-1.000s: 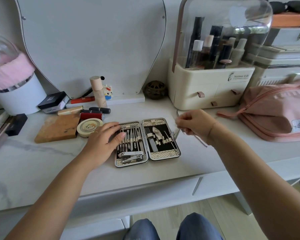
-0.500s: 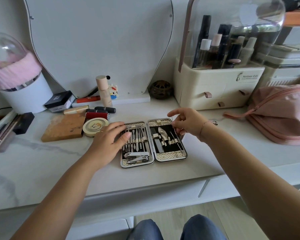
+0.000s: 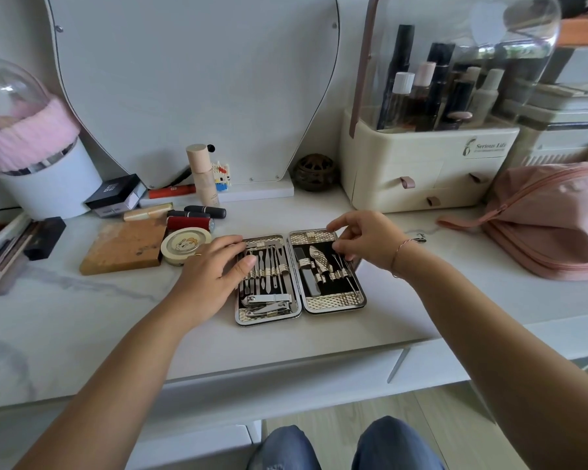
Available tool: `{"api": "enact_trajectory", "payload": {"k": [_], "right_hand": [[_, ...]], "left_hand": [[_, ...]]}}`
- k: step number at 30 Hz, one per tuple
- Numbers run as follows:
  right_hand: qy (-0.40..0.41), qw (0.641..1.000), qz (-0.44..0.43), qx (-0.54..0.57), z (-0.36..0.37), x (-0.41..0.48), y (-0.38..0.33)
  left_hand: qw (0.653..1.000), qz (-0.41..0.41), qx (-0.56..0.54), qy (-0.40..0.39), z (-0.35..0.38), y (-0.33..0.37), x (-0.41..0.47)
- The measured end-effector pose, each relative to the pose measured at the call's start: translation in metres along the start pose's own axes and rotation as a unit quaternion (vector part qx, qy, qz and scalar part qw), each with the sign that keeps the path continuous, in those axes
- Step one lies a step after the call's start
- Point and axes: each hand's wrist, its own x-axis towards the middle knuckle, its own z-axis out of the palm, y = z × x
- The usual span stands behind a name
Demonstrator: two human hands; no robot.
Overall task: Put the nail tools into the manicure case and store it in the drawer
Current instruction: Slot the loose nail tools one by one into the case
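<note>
Manicure case (image 3: 301, 279) open flat, near desk (image 3: 82, 327) front edge. Left hand (image 3: 214, 273) spread flat on left half. Right hand (image 3: 364, 242) pinching thin tool (image 3: 348, 276) at right half.

Open metal-framed manicure case (image 3: 301, 278) lies flat at centre of white marble-look tabletop (image 3: 82, 320). Round cream tin (image 3: 185, 245) at its 9 o'clock, cream plastic cosmetics organizer (image 3: 428, 167) at 1 o'clock, pink zip pouch (image 3: 554, 225) at 3 o'clock.
</note>
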Motion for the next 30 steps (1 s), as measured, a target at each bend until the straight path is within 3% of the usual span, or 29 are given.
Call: {"api": "enact_trajectory", "payload": {"k": [6, 17, 20, 23, 26, 30], "right_hand": [[0.025, 0.996, -0.005, -0.088, 0.001, -0.006, -0.001], [0.034, 0.998, -0.024, -0.038, 0.004, -0.023, 0.014], [0.101, 0.994, -0.037, 0.001, -0.013, -0.029, 0.019], [0.188, 0.981, 0.009, -0.034, -0.042, -0.041, 0.032], [0.162, 0.978, 0.085, -0.101, -0.054, -0.053, 0.045], [0.102, 0.976, 0.112, -0.154, -0.047, -0.059, 0.042]], "left_hand": [[1.000, -0.002, -0.001, -0.002, -0.001, 0.001, -0.001], [1.000, 0.003, 0.011, 0.001, 0.000, 0.000, -0.001], [1.000, 0.006, 0.012, 0.000, 0.000, -0.001, -0.001], [1.000, 0.003, 0.007, -0.007, 0.000, -0.002, -0.001], [1.000, -0.002, 0.004, -0.012, 0.000, -0.003, -0.001], [1.000, -0.002, 0.003, -0.011, 0.000, -0.002, -0.001]]}}
